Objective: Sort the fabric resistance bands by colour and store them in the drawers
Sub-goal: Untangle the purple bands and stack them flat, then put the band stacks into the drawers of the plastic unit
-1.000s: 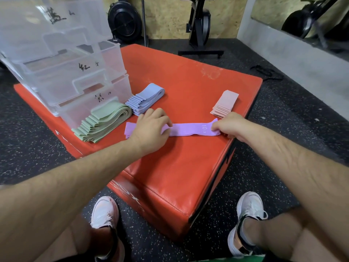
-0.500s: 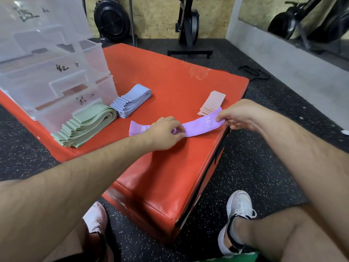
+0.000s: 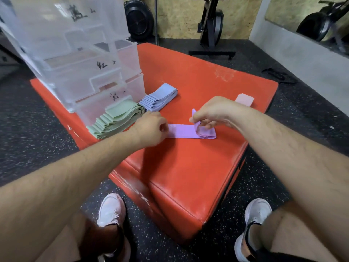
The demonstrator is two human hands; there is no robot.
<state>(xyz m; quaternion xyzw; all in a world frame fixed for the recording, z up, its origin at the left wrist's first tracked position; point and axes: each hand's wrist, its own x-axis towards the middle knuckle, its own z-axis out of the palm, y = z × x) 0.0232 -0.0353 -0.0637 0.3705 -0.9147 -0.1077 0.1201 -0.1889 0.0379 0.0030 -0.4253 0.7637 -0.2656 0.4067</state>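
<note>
I had a single view, from a wide-angle camera worn on the person's head. It faced forward and steeply down, along both forearms [image 3: 75,176], onto the red box [image 3: 198,76]. It sat close: the box's near corner fell low in frame, the drawers [image 3: 85,72] stood at its far left corner, shoes [image 3: 111,208] and floor [image 3: 28,129] lay below, and the far wall [image 3: 179,16] closed the top.

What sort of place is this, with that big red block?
Most likely a gym: a red padded box on speckled rubber flooring, what looks like a black exercise machine by the back wall, and stacked fabric resistance bands.
</note>
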